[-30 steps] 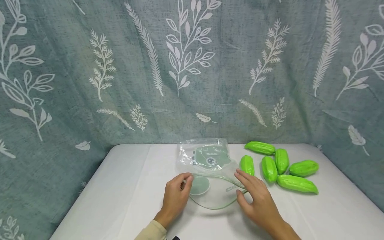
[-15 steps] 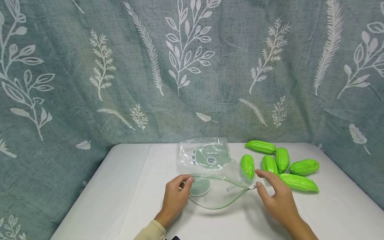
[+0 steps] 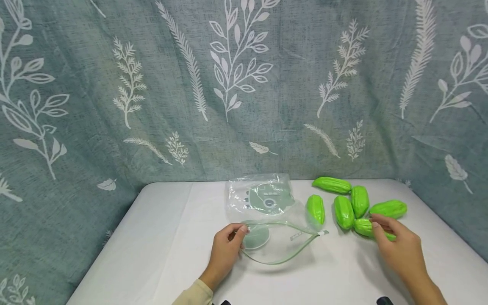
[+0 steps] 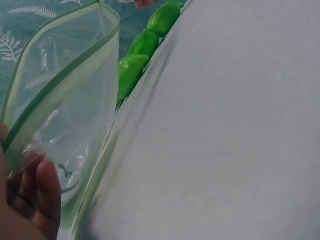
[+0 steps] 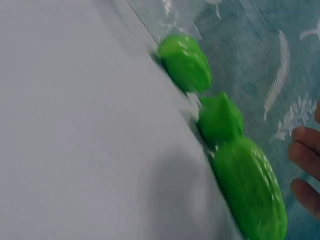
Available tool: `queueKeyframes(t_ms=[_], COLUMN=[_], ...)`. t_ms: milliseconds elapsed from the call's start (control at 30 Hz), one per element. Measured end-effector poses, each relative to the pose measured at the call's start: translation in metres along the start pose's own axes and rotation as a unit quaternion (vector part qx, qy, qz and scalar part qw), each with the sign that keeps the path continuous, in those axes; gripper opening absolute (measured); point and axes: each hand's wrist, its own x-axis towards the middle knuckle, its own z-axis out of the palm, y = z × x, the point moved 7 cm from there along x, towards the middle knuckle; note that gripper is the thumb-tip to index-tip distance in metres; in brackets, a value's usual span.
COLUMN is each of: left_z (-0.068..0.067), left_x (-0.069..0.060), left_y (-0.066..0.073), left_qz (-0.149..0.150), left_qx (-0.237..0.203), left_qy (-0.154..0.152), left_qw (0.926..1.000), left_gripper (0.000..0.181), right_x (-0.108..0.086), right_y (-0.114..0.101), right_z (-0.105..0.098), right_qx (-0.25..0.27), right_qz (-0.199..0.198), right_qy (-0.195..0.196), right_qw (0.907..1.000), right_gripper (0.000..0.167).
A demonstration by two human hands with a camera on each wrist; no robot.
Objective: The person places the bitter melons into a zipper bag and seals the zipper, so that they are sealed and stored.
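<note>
A clear zip bag [image 3: 267, 199] with a green zip rim and a printed pale green figure lies on the table, its mouth spread toward me. My left hand [image 3: 225, 250] pinches the left end of the bag's mouth between thumb and fingers. At the right end of the rim sits a white slider [image 3: 321, 233]. My right hand [image 3: 400, 248] hovers over the frontmost ridged, bright green, gourd-like piece [image 3: 364, 228], partly hiding it. In the right wrist view its fingers [image 5: 305, 155] are apart from the green pieces and hold nothing.
Several more such green pieces [image 3: 344, 212] lie clustered at the right rear of the white-covered table [image 3: 160, 237]. One stray piece [image 3: 315, 209] rests against the bag's right side. A leaf-patterned grey-green curtain [image 3: 244, 140] hangs behind.
My right hand has left the bag's right end and moved right, over the frontmost green piece. The left hand keeps its hold on the rim.
</note>
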Motion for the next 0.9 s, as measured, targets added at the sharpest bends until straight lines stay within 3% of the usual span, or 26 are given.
queueKeyframes(t_ms=[133,233,400,633,900], left_z=[0.0,-0.001,-0.002,-0.002,-0.004], left_x=[-0.001,-0.005,-0.01,-0.002,-0.002], left_y=[0.002,0.017,0.033,0.012,0.007], left_qz=[-0.012,-0.015,0.01,-0.002,0.003], left_qx=[-0.007,-0.006,-0.012,0.003,-0.024], left_qy=[0.006,0.01,0.01,0.017,0.013], left_qw=[0.9999,0.9998,0.9998,0.9999,0.9996], left_gripper=[0.018,0.017,0.019,0.019,0.02], right_x=[0.003,0.004,0.004,0.004,0.0], right_y=[0.023,0.039,0.061,0.075,0.079], right_z=[-0.01,-0.017,-0.026,-0.021,-0.001], right_qx=[-0.025,-0.036,-0.062,-0.084,-0.082], right_qz=[0.047,0.079,0.109,0.137,0.138], right_qy=[-0.001,0.003,0.001,-0.028,-0.127], right_qw=[0.9986,0.9962,0.9921,0.9865,0.9788], right_gripper=[0.024,0.027,0.034,0.04,0.054])
